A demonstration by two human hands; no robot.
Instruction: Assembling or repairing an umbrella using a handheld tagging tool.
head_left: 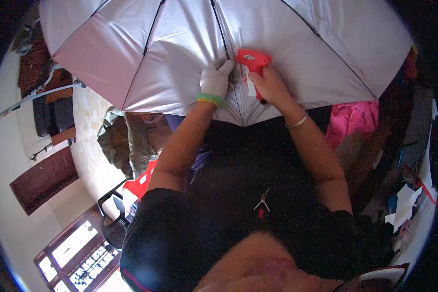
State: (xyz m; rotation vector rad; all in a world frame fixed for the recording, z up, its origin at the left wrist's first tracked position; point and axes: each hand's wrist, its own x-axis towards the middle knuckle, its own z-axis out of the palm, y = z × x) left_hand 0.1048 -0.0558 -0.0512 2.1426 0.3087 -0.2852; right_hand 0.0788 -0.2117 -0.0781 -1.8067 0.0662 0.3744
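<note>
An open umbrella (pixel 180 53) with silvery fabric and dark thin ribs spreads across the top of the view, its near edge at my lap. My left hand (pixel 215 80), in a whitish glove with a green cuff, is closed on the umbrella at one dark rib, left of the middle. My right hand (pixel 271 86) is bare and wraps around the handle of a red tagging gun (pixel 254 59). White paper tags (pixel 250 82) hang at the gun's left side. Its front end lies close to my left fingertips, where the exact contact is hidden.
Pink cloth (pixel 354 120) sits below the umbrella's right edge. On the left are a dark crumpled bag (pixel 116 143), a red item (pixel 142 181) and a black mesh basket (pixel 114 233). White papers (pixel 403 207) lie at the far right.
</note>
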